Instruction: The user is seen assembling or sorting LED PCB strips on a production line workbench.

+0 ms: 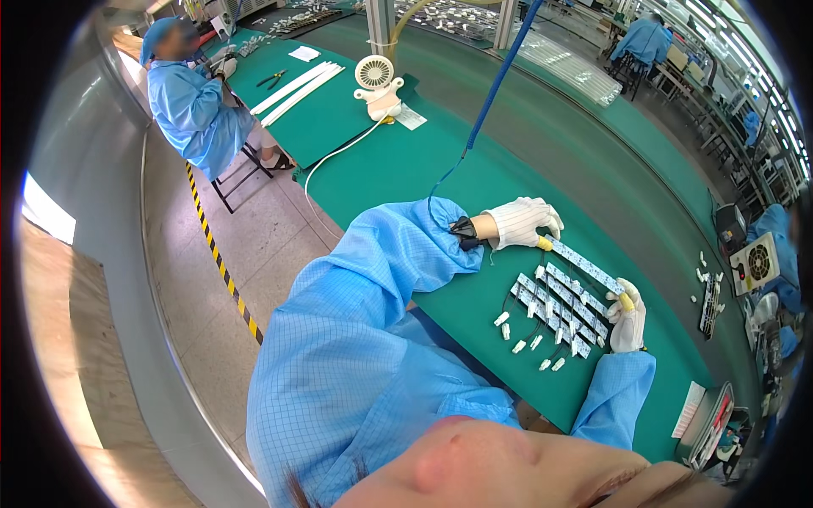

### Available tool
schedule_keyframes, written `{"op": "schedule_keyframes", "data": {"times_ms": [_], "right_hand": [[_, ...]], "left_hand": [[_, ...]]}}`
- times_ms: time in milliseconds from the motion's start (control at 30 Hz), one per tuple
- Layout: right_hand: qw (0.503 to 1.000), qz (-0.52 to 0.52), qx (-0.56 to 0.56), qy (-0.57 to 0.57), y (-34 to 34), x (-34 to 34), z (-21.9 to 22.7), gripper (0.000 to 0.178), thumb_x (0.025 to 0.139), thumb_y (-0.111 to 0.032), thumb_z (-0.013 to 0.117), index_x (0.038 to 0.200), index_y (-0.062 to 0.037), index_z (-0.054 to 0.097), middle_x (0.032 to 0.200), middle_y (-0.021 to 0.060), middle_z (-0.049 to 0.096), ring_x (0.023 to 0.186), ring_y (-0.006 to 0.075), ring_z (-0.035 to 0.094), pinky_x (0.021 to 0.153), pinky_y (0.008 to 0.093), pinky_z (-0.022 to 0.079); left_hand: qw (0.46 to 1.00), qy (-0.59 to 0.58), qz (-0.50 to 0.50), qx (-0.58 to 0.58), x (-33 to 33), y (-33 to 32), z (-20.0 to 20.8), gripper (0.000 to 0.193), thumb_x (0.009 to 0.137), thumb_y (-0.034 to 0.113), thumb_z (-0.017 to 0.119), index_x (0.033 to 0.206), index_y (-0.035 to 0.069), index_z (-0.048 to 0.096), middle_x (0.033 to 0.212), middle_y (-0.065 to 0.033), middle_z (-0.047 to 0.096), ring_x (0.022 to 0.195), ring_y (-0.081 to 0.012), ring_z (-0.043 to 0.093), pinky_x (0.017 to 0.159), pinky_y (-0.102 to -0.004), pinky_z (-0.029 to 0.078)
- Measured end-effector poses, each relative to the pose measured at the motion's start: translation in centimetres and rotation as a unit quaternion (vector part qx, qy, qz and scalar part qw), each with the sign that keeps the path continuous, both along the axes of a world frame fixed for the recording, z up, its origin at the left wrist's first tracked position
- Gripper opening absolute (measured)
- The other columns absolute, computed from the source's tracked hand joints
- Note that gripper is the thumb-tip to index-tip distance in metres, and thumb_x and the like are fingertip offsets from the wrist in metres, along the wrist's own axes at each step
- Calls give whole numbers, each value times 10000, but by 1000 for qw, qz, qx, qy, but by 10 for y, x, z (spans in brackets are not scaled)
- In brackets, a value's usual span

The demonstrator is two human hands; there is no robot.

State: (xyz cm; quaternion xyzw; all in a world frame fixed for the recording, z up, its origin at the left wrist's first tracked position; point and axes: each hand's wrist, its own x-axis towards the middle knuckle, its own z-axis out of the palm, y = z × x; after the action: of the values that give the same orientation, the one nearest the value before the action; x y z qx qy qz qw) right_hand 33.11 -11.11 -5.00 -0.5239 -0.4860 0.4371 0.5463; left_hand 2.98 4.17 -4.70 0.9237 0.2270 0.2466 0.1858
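Observation:
My left hand, in a white knit glove with yellow at the fingertips, pinches the far end of a narrow white LED light strip. The strip's other end is between the fingers of my right hand, gloved the same way. Just nearer to me, several similar light strips lie side by side on the green mat, with dark wires leading to small white connectors. A black strap circles my left wrist, joined to a blue coiled cord.
A white fan stands on the green bench, with long white strips and pliers beyond it. A dark conveyor belt runs alongside. Another person in blue sits far left. A tool box is at lower right.

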Motion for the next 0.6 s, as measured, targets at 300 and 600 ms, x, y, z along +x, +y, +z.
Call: {"op": "schedule_keyframes", "data": {"times_ms": [300,600], "right_hand": [[1000,20,22,6,-2,0,-1,400,923,-361,538,1171,-48,566,857,28,630,563,15,481,480,138,328],[1000,0,1,-8,1,0,2,406,925,-370,546,1174,-50,564,851,33,634,550,19,489,479,138,334]], "left_hand": [[1000,-1,-2,0,-2,-3,4,190,776,297,690,920,174,700,1146,15,620,1051,-237,548,873,-372,447],[1000,10,-6,-12,-2,-3,10,208,789,285,682,955,161,693,1175,18,602,1064,-216,539,906,-363,438]]}}
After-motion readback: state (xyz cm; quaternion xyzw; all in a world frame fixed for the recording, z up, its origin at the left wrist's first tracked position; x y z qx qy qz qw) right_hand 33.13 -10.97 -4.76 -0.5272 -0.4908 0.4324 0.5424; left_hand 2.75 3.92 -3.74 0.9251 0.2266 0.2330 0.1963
